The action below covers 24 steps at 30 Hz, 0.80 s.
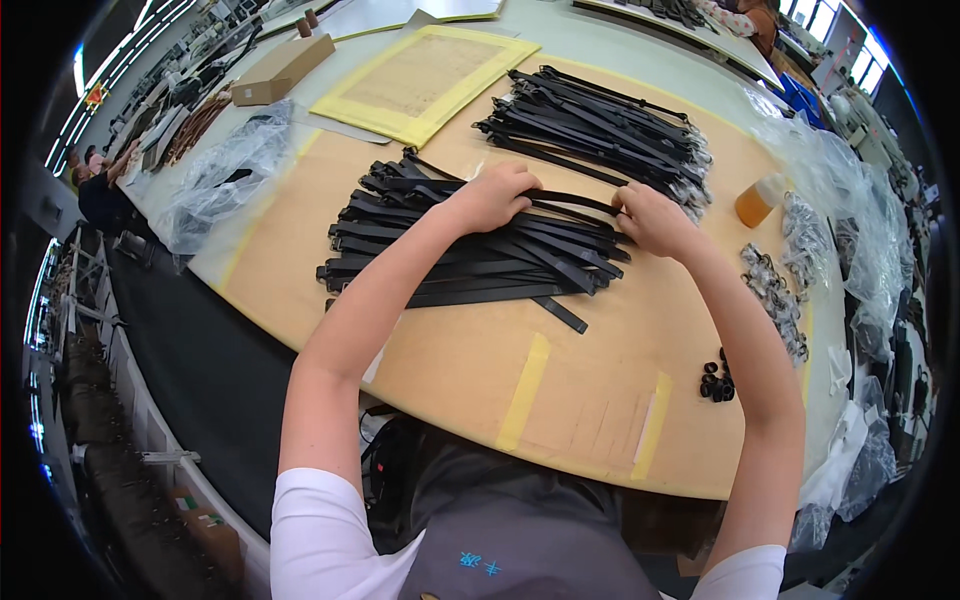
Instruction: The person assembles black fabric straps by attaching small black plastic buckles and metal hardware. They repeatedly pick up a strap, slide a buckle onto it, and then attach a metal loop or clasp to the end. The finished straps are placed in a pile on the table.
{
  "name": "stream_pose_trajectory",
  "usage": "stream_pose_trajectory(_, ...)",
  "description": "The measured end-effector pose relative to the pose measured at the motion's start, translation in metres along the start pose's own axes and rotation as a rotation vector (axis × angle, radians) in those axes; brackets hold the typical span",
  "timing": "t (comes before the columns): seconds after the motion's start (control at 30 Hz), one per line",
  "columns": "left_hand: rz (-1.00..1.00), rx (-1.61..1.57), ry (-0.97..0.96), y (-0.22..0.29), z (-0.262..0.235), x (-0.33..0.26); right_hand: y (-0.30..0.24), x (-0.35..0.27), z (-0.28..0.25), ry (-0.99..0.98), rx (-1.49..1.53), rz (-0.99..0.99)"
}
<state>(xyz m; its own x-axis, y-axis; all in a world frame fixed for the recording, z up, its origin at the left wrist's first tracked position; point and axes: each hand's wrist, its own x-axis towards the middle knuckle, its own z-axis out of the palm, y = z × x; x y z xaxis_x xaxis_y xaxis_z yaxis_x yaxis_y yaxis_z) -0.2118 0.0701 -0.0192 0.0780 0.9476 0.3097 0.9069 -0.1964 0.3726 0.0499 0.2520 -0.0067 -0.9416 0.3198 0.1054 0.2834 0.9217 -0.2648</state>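
Both hands on one black strap; left hand curled over its near end, fingers closed on it; right hand pinching the other end, fingertips tucked so I can't tell exactly how many fingers grip. Strap runs across the top of the near pile, which sits mid-board on the tan work board.

Risks as I see them:
- near pile is loose and criss-crossed; lifting this strap probably drags neighbours with it and fans the stack further; one strap already sticks out toward me
- far pile lies close behind my right hand; a wide pull could snag its ends and mix the two lots
- amber bottle stands just right of the far pile, near my right elbow's sweep; a knock likely tips it onto the board
- metal clips and small black loops lie loose at the right edge; forearm brushing them could scatter them off the table
- plastic bag at left is well apart; low concern
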Motion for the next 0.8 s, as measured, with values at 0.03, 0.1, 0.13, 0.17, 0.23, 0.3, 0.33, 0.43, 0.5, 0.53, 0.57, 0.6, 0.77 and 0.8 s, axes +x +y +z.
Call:
stream_pose_trajectory(0.03, 0.008, 0.038, 0.029, 0.002, -0.003, -0.003, -0.005, -0.002, -0.004, 0.024, -0.013, -0.012)
stream_pose_trajectory(0.1, 0.052, 0.024, 0.136, 0.000, -0.012, -0.005, -0.009, -0.003, -0.019, 0.112, 0.155, 0.047)
stream_pose_trajectory(0.13, -0.029, -0.010, 0.141, 0.004, -0.021, -0.008, -0.013, -0.006, -0.030, 0.155, 0.241, 0.080)
stream_pose_trajectory(0.17, -0.038, 0.001, 0.150, 0.000, -0.028, -0.011, -0.014, -0.009, -0.041, 0.205, 0.278, 0.090)
stream_pose_trajectory(0.23, -0.024, -0.033, 0.160, -0.007, -0.047, -0.016, -0.012, -0.019, -0.057, 0.193, 0.595, 0.220)
stream_pose_trajectory(0.3, -0.084, -0.116, 0.178, 0.004, -0.077, -0.028, -0.027, -0.034, -0.078, 0.179, 0.702, 0.271)
stream_pose_trajectory(0.33, -0.150, -0.164, 0.194, 0.021, -0.096, -0.033, -0.033, -0.045, -0.090, 0.169, 0.678, 0.249)
stream_pose_trajectory(0.43, -0.112, -0.011, 0.311, 0.057, -0.137, -0.055, -0.054, -0.086, -0.105, 0.125, 0.896, 0.312)
stream_pose_trajectory(0.5, -0.114, 0.072, 0.309, 0.086, -0.144, -0.075, -0.073, -0.113, -0.103, 0.040, 1.049, 0.311)
stream_pose_trajectory(0.53, -0.140, 0.086, 0.256, 0.096, -0.144, -0.089, -0.088, -0.124, -0.096, -0.015, 1.141, 0.299)
stream_pose_trajectory(0.57, -0.220, 0.075, 0.144, 0.105, -0.140, -0.098, -0.102, -0.137, -0.087, -0.041, 1.169, 0.330)
stream_pose_trajectory(0.6, -0.171, 0.019, 0.127, 0.114, -0.126, -0.101, -0.113, -0.148, -0.076, -0.065, 1.194, 0.360)
stream_pose_trajectory(0.77, 0.179, -0.153, 0.018, 0.195, -0.037, -0.079, -0.144, -0.188, -0.004, -0.072, 1.473, 0.509)
stream_pose_trajectory(0.8, 0.167, -0.199, -0.038, 0.208, -0.020, -0.076, -0.145, -0.194, 0.006, -0.039, 1.491, 0.514)
